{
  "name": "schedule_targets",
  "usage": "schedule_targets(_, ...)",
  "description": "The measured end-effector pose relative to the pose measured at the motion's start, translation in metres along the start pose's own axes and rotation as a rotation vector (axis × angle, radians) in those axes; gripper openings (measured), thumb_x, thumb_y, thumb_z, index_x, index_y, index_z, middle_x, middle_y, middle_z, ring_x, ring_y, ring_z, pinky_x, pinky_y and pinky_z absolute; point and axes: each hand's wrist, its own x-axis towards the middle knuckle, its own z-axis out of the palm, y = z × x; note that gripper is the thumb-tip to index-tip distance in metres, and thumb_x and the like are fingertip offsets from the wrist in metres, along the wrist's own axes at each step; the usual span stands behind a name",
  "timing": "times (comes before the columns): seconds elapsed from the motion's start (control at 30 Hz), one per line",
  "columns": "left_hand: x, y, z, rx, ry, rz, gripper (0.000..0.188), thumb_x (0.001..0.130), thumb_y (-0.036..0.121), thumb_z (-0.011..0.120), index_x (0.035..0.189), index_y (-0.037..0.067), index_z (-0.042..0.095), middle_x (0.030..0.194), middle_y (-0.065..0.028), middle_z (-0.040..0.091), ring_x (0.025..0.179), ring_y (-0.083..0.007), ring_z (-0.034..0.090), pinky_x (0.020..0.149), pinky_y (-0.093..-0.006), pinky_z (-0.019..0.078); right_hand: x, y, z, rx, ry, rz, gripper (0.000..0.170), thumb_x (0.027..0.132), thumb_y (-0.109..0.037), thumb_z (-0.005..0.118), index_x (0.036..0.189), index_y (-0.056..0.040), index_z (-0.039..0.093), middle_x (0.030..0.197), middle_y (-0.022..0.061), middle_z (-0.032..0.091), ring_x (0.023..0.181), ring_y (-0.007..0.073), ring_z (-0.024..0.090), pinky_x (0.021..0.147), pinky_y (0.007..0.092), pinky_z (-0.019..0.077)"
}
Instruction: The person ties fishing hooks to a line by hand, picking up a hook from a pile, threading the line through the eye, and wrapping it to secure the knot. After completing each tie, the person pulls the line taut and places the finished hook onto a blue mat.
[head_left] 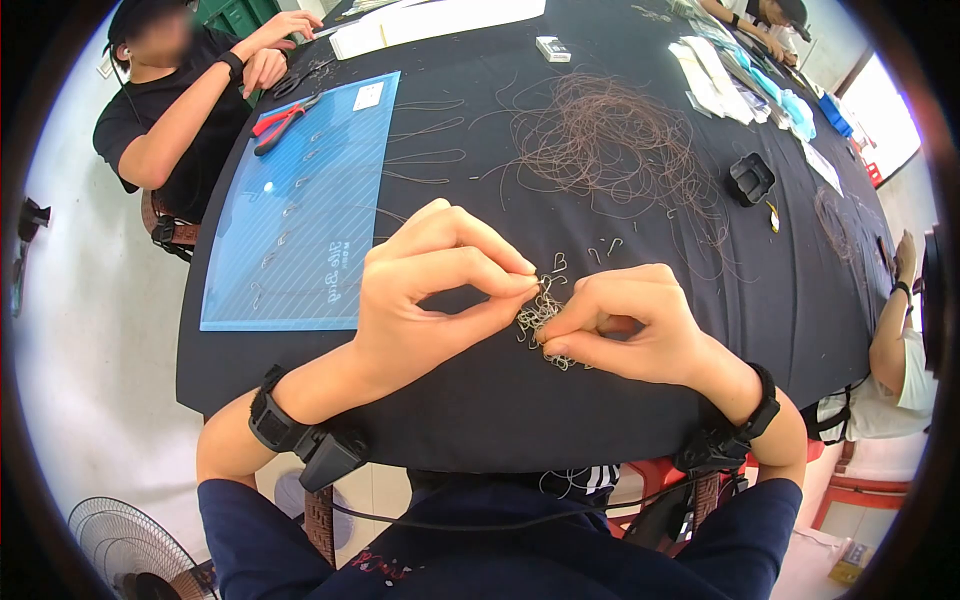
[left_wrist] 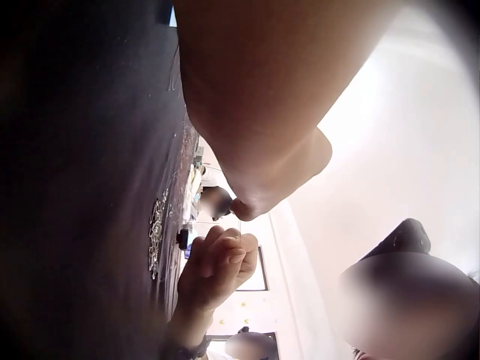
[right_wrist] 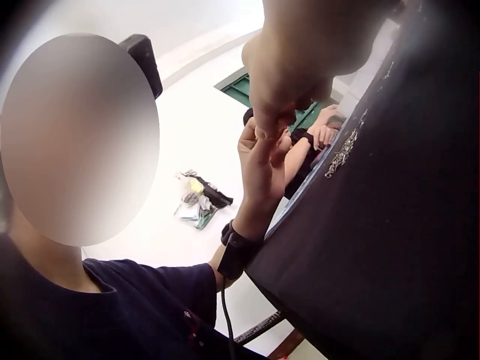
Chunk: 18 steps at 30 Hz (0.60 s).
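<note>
My left hand pinches what looks like a small wire piece between thumb and fingertips, above a pile of small silvery metal hooks. Just to its right, my right hand has thumb and forefinger closed on a similar tiny piece, its shape hidden by the fingers. Both wrist views show the hands raised over the dark cloth, near each other, with the pile below. A few loose hooks lie beyond the pile.
A blue file bag with hooks in a row and red-handled pliers lies left. Further back are a tangle of brown wire, a black tray and a small white box. Other people sit around the table.
</note>
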Motion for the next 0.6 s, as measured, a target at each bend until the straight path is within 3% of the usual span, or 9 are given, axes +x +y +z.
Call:
schedule_targets(0.17,0.0024,0.0017,0.0026,0.020,-0.008,0.022,0.016,0.063,-0.004,0.078,0.073,0.007,0.071,0.081,-0.0026,0.066,0.071,-0.0125,0.055,0.059,-0.0238,0.0412,-0.0008,0.0023,0.0011,0.002,0.075,-0.098,0.006,0.077,-0.006,0.072,0.080,-0.0059,0.067,0.058,0.0002,0.058,0.044,0.0054,0.044,0.042,0.0228,0.0307)
schedule_targets(0.37,0.0026,0.0023,0.0030,-0.008,-0.154,0.115,0.018,0.061,-0.001,0.079,0.073,0.010,0.071,0.080,-0.0017,0.067,0.067,-0.0115,0.053,0.059,-0.0249,0.0353,-0.0011,0.0018,-0.0015,-0.095,0.240,0.048,0.005,0.079,-0.004,0.070,0.081,-0.0064,0.066,0.049,-0.0027,0.047,0.044,0.0027,0.038,0.042,0.0214,0.0270)
schedule_targets(0.6,0.0030,0.0060,0.0004,-0.114,-0.099,0.069,0.018,0.062,-0.002,0.079,0.073,0.009,0.070,0.080,-0.0024,0.068,0.069,-0.0110,0.053,0.058,-0.0242,0.0353,0.0018,0.0049,0.0028,0.023,0.097,0.187,0.006,0.079,-0.007,0.070,0.079,-0.0043,0.064,0.047,-0.0004,0.043,0.043,0.0046,0.036,0.043,0.0236,0.0283)
